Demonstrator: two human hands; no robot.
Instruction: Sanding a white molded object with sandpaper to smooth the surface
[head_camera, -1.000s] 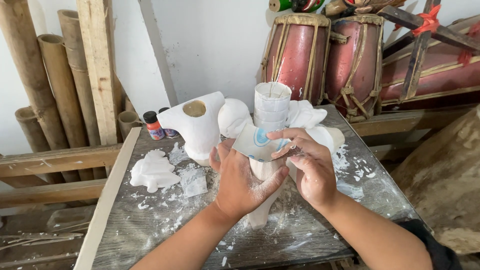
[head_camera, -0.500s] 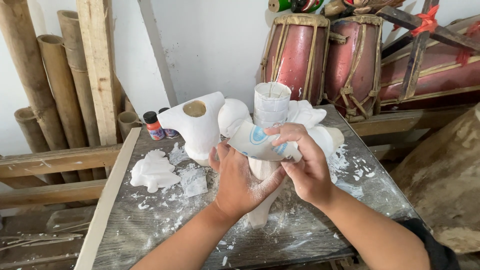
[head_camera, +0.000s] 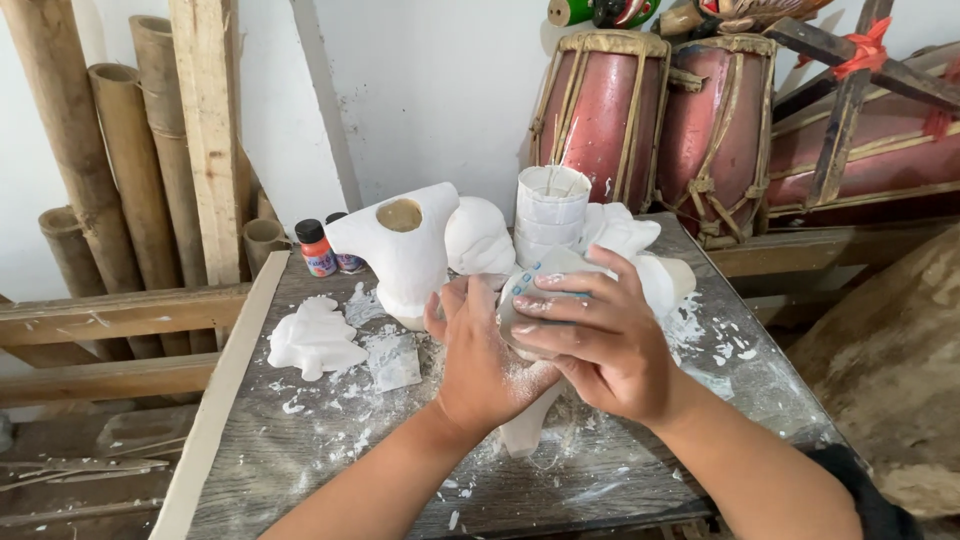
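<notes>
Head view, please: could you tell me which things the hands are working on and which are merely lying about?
In hand:
left hand
right hand
white cast
pad

Lying about:
paint bottle
hollow mould
flat cast
cups
drums
bamboo

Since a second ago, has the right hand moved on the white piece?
Yes. The right hand has slid left across the white piece, toward the white hollow cast, now overlapping the left hand.
</notes>
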